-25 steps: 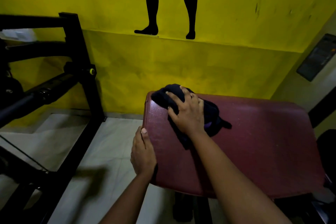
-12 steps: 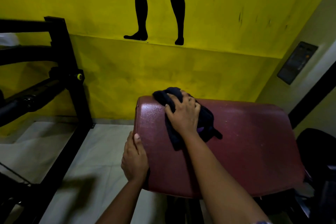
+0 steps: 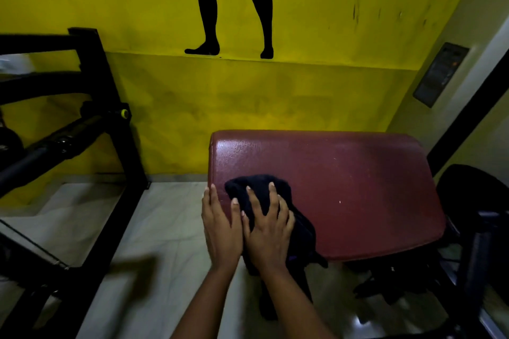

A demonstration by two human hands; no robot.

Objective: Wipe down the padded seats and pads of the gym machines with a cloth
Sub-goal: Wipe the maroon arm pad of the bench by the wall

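Head view, single frame.

- Right hand [image 3: 268,231]: palm down on the cloth [image 3: 257,183]. Its fingers [image 3: 272,197] are spread apart and lie almost flat, pressing rather than clutching.
- Left hand [image 3: 220,228]: just beside the right hand. Its fingers [image 3: 213,201] are together and straight, laid against the left end of the pad [image 3: 344,187]. They hold nothing.
- Cloth: dark and bunched, under and just ahead of the right fingertips on the pad's near-left corner. A tail trails back past the wrist and hangs over the near edge.
- Pad: maroon with a grained, glossy surface. Most of it lies to the right of and beyond the fingers.

Risks (judgement):
1. The hanging tail may drag the cloth off the near edge if a stroke runs toward the person, because only the palm pins it.
2. The bunched cloth covers a small patch, so wide passes could leave unwiped bands on the far right.
3. The left hand sits in the path of a leftward stroke and could catch or fold the cloth.

Orientation: the pad's long axis runs left to right across the view, and its short left end faces the left palm. The cloth's long axis runs obliquely, from ahead-left of the fingertips back to the right, and the tail points down toward the floor [image 3: 165,228].
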